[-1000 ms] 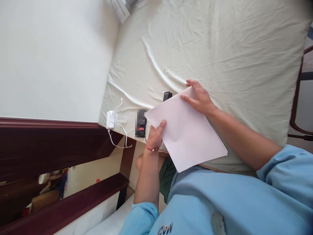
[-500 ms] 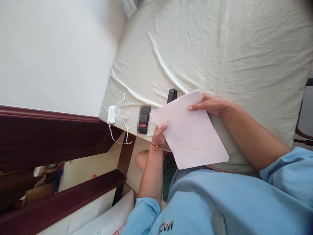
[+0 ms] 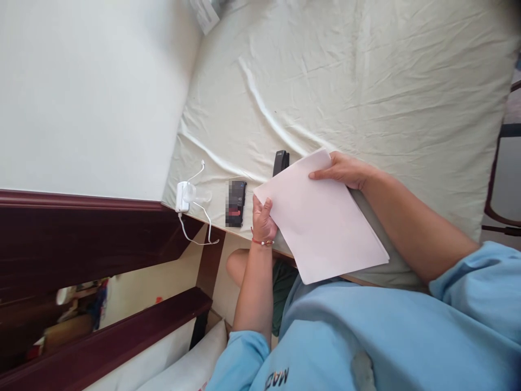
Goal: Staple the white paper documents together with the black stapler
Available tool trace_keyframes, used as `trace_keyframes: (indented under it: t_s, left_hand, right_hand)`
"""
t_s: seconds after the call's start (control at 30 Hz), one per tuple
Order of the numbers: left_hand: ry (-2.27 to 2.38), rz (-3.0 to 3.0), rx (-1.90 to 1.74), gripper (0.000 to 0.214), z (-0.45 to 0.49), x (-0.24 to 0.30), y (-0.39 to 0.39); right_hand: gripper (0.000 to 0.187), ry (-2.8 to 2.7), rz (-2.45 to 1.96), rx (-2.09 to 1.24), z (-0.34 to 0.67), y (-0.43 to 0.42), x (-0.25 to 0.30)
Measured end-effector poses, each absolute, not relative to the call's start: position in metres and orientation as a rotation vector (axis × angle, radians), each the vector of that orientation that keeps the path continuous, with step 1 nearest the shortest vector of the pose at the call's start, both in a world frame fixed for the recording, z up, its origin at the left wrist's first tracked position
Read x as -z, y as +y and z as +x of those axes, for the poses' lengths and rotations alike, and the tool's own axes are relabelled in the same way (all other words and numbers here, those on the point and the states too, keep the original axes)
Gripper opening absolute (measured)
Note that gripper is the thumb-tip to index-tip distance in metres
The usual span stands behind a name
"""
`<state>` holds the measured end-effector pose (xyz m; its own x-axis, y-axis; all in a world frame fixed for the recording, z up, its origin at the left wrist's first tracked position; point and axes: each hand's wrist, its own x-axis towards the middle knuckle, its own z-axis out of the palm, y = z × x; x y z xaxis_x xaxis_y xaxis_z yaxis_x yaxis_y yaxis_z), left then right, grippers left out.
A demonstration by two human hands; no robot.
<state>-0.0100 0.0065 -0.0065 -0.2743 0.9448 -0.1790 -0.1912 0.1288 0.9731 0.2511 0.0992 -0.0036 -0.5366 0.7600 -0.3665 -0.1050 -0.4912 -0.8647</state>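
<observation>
A small stack of white paper sheets (image 3: pixel 325 222) is held between my two hands above the front edge of the cloth-covered surface. My left hand (image 3: pixel 264 220) grips its left edge, thumb on top and fingers underneath. At the upper right corner my right hand (image 3: pixel 344 169) pinches the sheets, its thumb lying on the top page and the other fingers hidden below. Just beyond the paper lies a black stapler (image 3: pixel 280 161), its near end covered by the sheets. A dark phone (image 3: pixel 236 203) rests left of the stapler, close to my left hand.
A white adapter (image 3: pixel 182 196) with white cables sits at the surface's left edge, near the wall (image 3: pixel 89 98). Pale wrinkled cloth (image 3: pixel 366 81) covers the surface. Dark red wooden rails (image 3: pixel 81 228) stand at the left. A white sack (image 3: pixel 195 358) lies below.
The view has shifted slightly. My left thumb has moved nearer the paper's upper left corner, and the stack has turned slightly. Both hands still hold the sheets.
</observation>
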Motion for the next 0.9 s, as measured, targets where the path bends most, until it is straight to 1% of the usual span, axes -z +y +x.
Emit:
trace_keyframes:
  t_s: [0.1,0.23,0.33,0.43,0.6,0.73,0.9]
  left_hand:
    - [1.263,0.861,-1.392,0.089,-0.013,-0.001,0.006]
    - [1.236,0.839,-1.326,0.105,-0.019,-0.003,0.009]
    - [1.261,0.807,-1.314,0.109,-0.021,0.003,0.012]
    - [1.244,0.812,-1.338,0.102,-0.021,0.007,0.013]
    - [1.144,0.868,-1.312,0.077,-0.022,0.005,0.014]
    - [1.097,0.861,-1.328,0.071,-0.021,0.005,0.014]
    - [1.086,0.822,-1.370,0.064,-0.018,0.004,0.013]
  right_hand:
    - [0.036,-1.144,-1.073,-2.065,0.250,0.099,0.005]
    - [0.037,-1.193,-1.049,-2.116,0.248,0.098,0.006]
    - [0.036,-1.207,-1.024,-2.132,0.248,0.097,0.003]
    - [0.035,-1.198,-1.041,-2.139,0.248,0.096,-0.001]
    - [0.033,-1.191,-1.079,-2.135,0.247,0.097,0.000]
    - [0.038,-1.154,-1.043,-2.142,0.246,0.098,0.005]
    - [0.037,-1.164,-1.016,-2.131,0.246,0.098,0.004]
